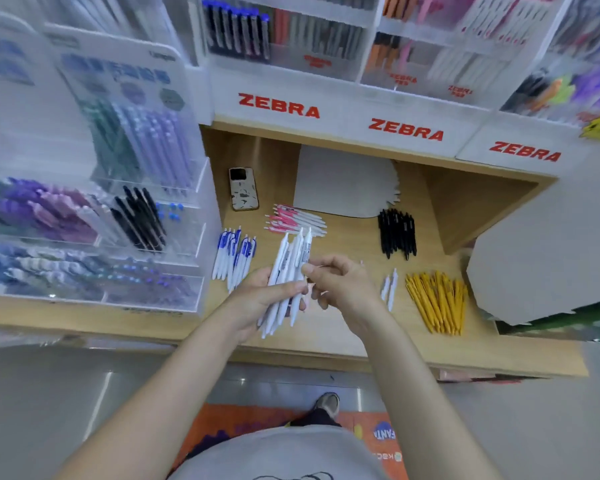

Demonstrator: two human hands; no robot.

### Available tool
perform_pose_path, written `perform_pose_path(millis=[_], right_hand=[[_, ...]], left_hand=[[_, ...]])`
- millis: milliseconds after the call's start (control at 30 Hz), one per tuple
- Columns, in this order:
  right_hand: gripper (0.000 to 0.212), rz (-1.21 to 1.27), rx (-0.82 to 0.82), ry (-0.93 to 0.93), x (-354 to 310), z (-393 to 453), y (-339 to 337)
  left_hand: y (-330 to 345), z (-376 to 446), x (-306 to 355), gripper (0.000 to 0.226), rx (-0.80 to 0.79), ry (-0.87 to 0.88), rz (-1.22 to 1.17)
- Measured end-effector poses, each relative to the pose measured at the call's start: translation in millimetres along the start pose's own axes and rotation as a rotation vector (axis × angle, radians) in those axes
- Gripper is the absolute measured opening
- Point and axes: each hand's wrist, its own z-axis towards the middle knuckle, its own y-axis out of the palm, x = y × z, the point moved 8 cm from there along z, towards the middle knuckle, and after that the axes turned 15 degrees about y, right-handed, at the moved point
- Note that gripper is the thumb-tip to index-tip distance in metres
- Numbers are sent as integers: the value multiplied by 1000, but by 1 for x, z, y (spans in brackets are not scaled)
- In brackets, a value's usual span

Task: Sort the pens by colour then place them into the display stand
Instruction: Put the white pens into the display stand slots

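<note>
Bare table [343, 327] shows between the two white pens [390, 289] and the blue-clipped pens [234, 258], though both hands hang over it. The yellow pens [437, 301], black pens [397, 233], pink pens [293, 220] and phone [244, 188] ring that gap, with the ZEBRA stand [343, 112] overhanging the back.

Left hand [264, 292]: palm up, fingers curled round a bundle of white pens [288, 271], thumb laid across the barrels. Left forearm: bare, rising from the lower left. Right hand [340, 282]: just beside the left, thumb and forefinger pinching at the bundle's edge, other fingers curled. Right forearm: bare, rising from the lower right.
</note>
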Motion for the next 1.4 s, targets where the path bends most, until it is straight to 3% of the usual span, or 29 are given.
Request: perform_pose_path(millis=[200, 333, 433, 533, 667, 867, 1133, 1333, 1400], right_hand=[[27, -74, -163, -122, -21, -33, 155], [26, -168, -184, -178, -34, -37, 234], [20, -211, -246, -200, -46, -33, 287], [21, -223, -310, -230, -58, -24, 335], [27, -246, -310, -278, -76, -2, 390], [18, -80, -387, -235, -115, 33, 457], [15, -32, -138, -427, -166, 56, 539], [9, -86, 191, -640, -183, 65, 607], [19, -136, 302, -671, -184, 67, 622]], left_hand=[[-106, -78, 88, 28, 86, 163, 123], [-173, -117, 127, 40, 216, 244, 167], [-216, -137, 151, 33, 296, 278, 177], [-254, -147, 172, 23, 362, 312, 176], [-300, -145, 195, 28, 410, 337, 170], [-373, -125, 240, 24, 399, 358, 211], [-504, -117, 274, 11, 503, 350, 227], [-604, -110, 305, 14, 416, 344, 148], [-626, -109, 312, 9, 404, 318, 120]])
